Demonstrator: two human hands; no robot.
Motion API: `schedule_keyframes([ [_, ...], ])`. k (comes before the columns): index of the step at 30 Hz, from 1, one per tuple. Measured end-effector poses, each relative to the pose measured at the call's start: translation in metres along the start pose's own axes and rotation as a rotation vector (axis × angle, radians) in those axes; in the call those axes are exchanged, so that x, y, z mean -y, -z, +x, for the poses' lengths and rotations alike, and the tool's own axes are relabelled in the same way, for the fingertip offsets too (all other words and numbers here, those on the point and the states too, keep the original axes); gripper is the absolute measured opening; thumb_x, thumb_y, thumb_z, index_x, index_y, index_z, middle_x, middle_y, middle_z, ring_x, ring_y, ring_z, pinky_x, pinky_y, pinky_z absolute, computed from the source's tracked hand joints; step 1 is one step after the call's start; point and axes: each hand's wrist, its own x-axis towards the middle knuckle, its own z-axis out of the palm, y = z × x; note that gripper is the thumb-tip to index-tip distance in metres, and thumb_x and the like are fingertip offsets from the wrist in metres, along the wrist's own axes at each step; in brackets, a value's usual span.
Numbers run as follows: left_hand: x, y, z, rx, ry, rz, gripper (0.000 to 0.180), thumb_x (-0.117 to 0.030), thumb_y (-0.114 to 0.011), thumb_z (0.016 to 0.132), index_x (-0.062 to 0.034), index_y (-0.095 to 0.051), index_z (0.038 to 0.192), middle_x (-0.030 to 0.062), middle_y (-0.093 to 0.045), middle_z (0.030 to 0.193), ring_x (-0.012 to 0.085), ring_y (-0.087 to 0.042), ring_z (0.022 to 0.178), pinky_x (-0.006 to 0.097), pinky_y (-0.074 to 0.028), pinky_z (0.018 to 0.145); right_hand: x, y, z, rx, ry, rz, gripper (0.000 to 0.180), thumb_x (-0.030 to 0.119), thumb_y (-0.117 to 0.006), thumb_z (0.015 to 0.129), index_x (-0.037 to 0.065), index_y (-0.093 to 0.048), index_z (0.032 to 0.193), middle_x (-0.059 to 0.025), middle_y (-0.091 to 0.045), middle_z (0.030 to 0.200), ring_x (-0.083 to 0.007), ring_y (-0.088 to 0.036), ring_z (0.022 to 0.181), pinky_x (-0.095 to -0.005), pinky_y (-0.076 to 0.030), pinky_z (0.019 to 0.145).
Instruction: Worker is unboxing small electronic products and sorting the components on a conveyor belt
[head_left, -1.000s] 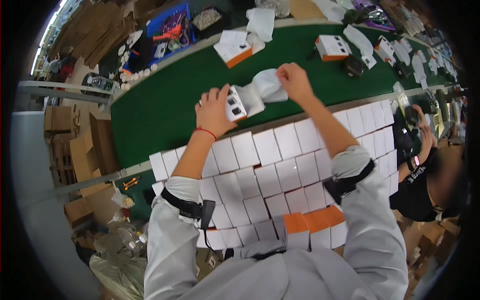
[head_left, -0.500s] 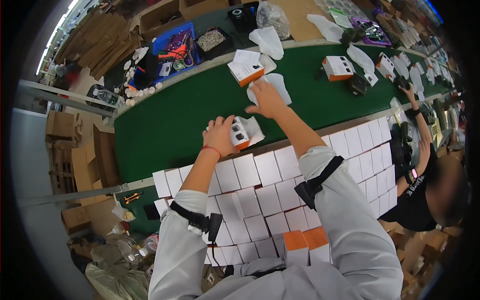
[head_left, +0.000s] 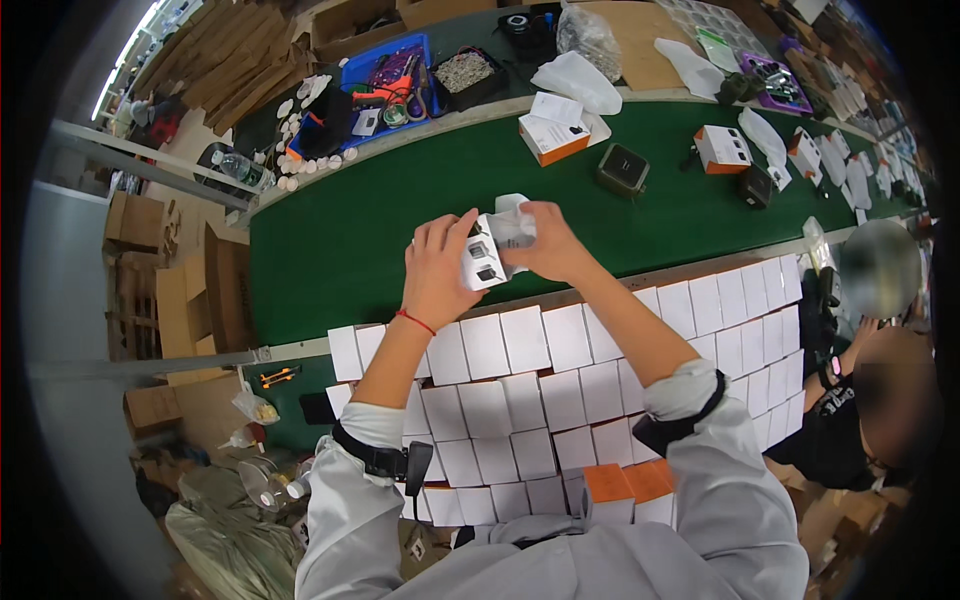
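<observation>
My left hand (head_left: 437, 268) is wrapped round a small white box (head_left: 483, 264) with dark product pictures on its side, held above the green belt (head_left: 340, 235). At the box's far right edge, my right hand (head_left: 552, 246) pinches a crumpled whitish plastic bag (head_left: 513, 228). The bag lies against the box; whether part of it is inside I cannot tell. To the right on the belt stands a dark square device (head_left: 623, 168) with rounded corners. Behind it sits a white and orange box (head_left: 553, 138) with a white paper piece on top.
Rows of white boxes (head_left: 565, 338) stand between me and the belt, with orange-topped boxes (head_left: 609, 484) nearest me. Beyond the belt are a blue tray (head_left: 431, 62) of tools and a black tray (head_left: 465, 75). A co-worker (head_left: 835, 425) sits at the right.
My right hand has come back from beside the white and orange box to the box in my left hand. The dark square device now shows where that hand was. The view has shifted.
</observation>
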Motion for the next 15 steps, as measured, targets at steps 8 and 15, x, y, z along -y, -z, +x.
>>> schedule_keyframes([
  [8,0.043,0.013,0.0,-0.024,-0.037,0.062,0.105,-0.025,-0.099,0.06,-0.0164,-0.051,0.153,0.0151,-0.052,0.146,0.0406,-0.047,0.138,0.059,-0.039,0.114,-0.07,0.031,0.052,0.08,-0.301,0.306,0.049,0.0,-0.089,0.077,-0.001,-0.068,0.121,-0.0118,-0.075,0.112,-0.0214,-0.074,0.098,-0.0358,-0.062,0.085],
  [15,-0.039,0.017,0.023,-0.101,-0.099,-0.104,0.062,-0.021,-0.077,0.091,-0.0071,-0.055,0.148,0.0139,-0.057,0.151,0.0359,-0.05,0.143,0.06,-0.032,0.122,-0.064,0.121,0.075,0.168,0.124,-0.146,0.092,0.054,-0.088,0.077,-0.008,-0.059,0.138,-0.0289,-0.063,0.138,-0.0391,-0.065,0.123,-0.0429,-0.053,0.104],
])
